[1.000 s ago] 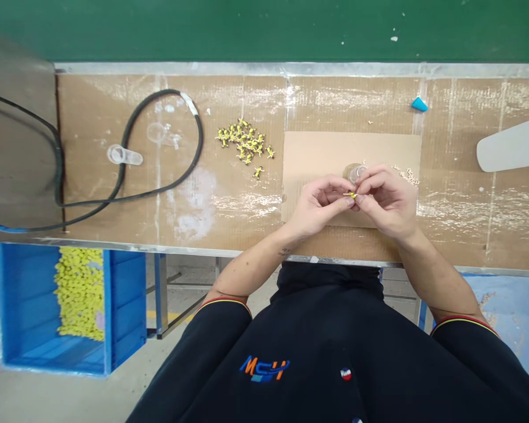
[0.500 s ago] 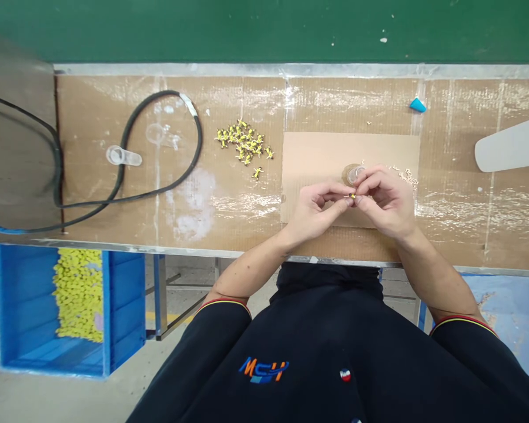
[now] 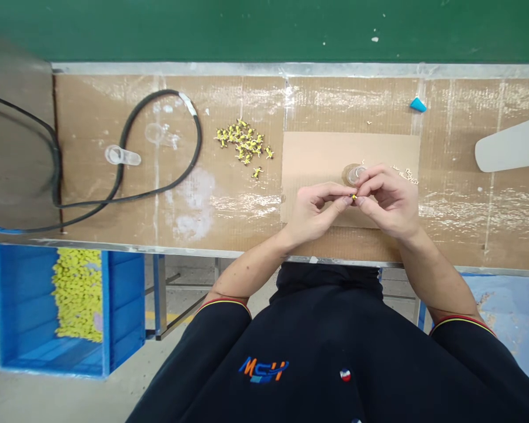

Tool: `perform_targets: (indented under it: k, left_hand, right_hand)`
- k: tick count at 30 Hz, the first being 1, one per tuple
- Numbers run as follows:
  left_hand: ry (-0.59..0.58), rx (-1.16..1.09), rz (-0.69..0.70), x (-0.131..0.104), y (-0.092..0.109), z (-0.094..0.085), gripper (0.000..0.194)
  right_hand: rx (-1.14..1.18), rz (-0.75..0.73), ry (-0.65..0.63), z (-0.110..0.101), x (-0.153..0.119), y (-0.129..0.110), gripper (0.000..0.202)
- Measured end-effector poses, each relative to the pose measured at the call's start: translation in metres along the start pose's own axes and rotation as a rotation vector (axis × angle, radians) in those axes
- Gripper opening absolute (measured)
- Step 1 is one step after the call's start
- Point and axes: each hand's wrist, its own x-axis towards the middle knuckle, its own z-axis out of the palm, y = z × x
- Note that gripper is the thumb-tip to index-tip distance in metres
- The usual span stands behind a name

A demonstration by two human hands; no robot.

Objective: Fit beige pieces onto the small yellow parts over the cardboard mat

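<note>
Between the fingertips of both hands is a tiny yellow and dark figure [image 3: 354,197], mostly covered by the fingers. My left hand [image 3: 318,210] pinches it from the left, thumb and forefinger closed. My right hand [image 3: 388,200] is closed on its other side in the same kind of pinch. Just behind the fingertips stands a small clear cup [image 3: 355,173], partly hidden by my right hand. Small pale pieces [image 3: 406,174] lie beyond the right hand on a flat cardboard sheet [image 3: 312,153]. To the left, several yellow and black figures [image 3: 245,141] lie in a loose pile.
A black cable [image 3: 198,141] loops over the table's left part, near a clear plastic piece [image 3: 122,155]. A blue piece [image 3: 418,105] lies at the back right, and a white object [image 3: 511,144] juts in. Below left, a blue crate [image 3: 126,311] holds yellow pieces.
My right hand has shifted very slightly right, and the small figure between the fingertips shows a little differently. Everything else on the table stays put.
</note>
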Motion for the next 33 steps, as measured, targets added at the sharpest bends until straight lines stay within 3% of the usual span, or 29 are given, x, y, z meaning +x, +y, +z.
perform_targets:
  k: [7, 16, 25, 33]
  left_hand:
    - [-0.001, -0.067, -0.041, 0.001, 0.003, 0.001, 0.034]
    - [-0.02, -0.052, -0.039, 0.002, 0.003, 0.0, 0.03]
    - [-0.03, 0.234, 0.043, 0.004, 0.006, -0.001, 0.014]
    - [-0.058, 0.197, 0.056, 0.005, 0.006, -0.001, 0.014]
  right_hand:
    - [-0.033, -0.003, -0.003, -0.001, 0.001, 0.0, 0.012]
    - [-0.06, 0.011, 0.005, -0.001, 0.002, -0.004, 0.011]
    - [-0.122, 0.037, -0.022, -0.006, 0.007, -0.01, 0.009]
    - [-0.104, 0.025, -0.047, -0.009, 0.007, -0.009, 0.009]
